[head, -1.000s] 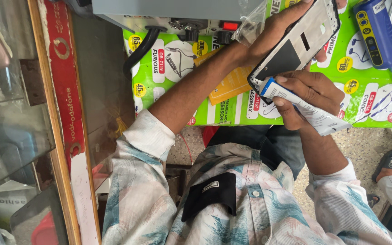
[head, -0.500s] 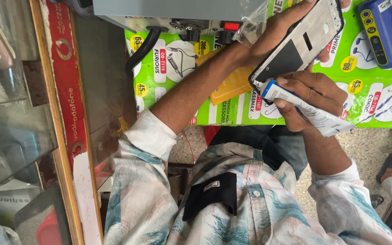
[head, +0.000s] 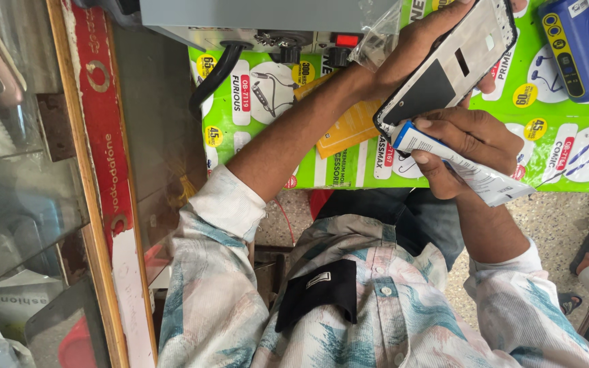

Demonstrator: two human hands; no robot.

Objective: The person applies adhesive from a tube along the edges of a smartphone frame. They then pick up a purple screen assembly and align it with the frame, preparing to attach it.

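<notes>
The left hand (head: 417,48) is closed around the upper end of a phone frame (head: 448,65), holding it tilted. Just below, the right hand (head: 468,146) grips a white and blue tube (head: 458,163), its tip touching the frame's lower corner. Behind them lies green packaging (head: 267,102) on the bench.

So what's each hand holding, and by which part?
Left hand grips the phone frame from behind, by its long edges. Right hand wraps the white tube near its blue end.
</notes>
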